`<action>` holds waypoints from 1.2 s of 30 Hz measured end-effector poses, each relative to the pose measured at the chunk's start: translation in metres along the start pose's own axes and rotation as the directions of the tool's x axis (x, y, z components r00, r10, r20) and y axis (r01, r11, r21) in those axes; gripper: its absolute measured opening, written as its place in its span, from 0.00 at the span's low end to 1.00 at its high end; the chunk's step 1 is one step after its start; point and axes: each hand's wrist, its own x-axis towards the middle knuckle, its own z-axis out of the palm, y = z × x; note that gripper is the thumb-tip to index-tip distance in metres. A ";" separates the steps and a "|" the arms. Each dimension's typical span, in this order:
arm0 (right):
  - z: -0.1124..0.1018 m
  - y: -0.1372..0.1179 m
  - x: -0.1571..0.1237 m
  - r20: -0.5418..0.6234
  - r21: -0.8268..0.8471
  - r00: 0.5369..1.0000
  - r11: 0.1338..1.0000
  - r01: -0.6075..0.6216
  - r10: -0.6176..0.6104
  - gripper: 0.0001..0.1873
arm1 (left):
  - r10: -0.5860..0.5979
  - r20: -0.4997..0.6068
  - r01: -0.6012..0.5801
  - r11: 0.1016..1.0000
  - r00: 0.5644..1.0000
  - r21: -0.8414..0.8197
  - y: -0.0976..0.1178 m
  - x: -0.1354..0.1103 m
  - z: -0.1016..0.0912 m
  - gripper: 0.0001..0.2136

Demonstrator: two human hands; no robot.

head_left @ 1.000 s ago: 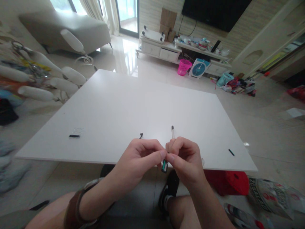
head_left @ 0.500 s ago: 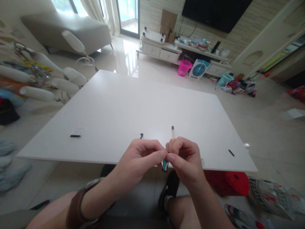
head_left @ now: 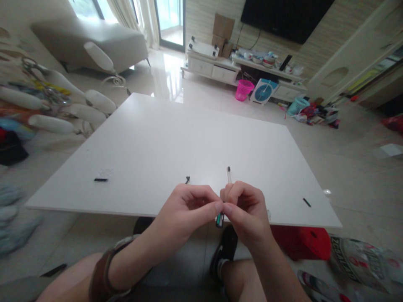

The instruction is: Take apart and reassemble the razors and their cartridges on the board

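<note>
Over the table's near edge, my left hand (head_left: 192, 209) and my right hand (head_left: 245, 209) meet at the fingertips. Both pinch a small black piece with a green inset (head_left: 219, 220); its lower end shows below the thumbs, and the fingers cover the rest. Beyond my right knuckles sticks up a thin clear stick with a dark tip (head_left: 228, 174); its lower end is hidden, and I cannot tell if that hand holds it. Just past my left hand lies a small dark item (head_left: 187, 179), partly covered.
The white table (head_left: 189, 138) carries a short black bar (head_left: 101, 180) beside a pale printed slip (head_left: 105, 172) on the left. A dark thin strip (head_left: 307, 202) lies near the right edge. Below that side stands a red stool-like object (head_left: 302, 245).
The whole view has shifted very slightly. Both hands keep their pinch on the small black and green piece, with hardly any visible movement.
</note>
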 end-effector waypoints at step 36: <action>0.000 -0.002 0.000 -0.045 -0.005 0.999 1.000 -0.012 0.012 0.14 | 0.018 -0.017 -0.018 1.000 1.000 0.002 0.001 -0.002 -0.001 0.05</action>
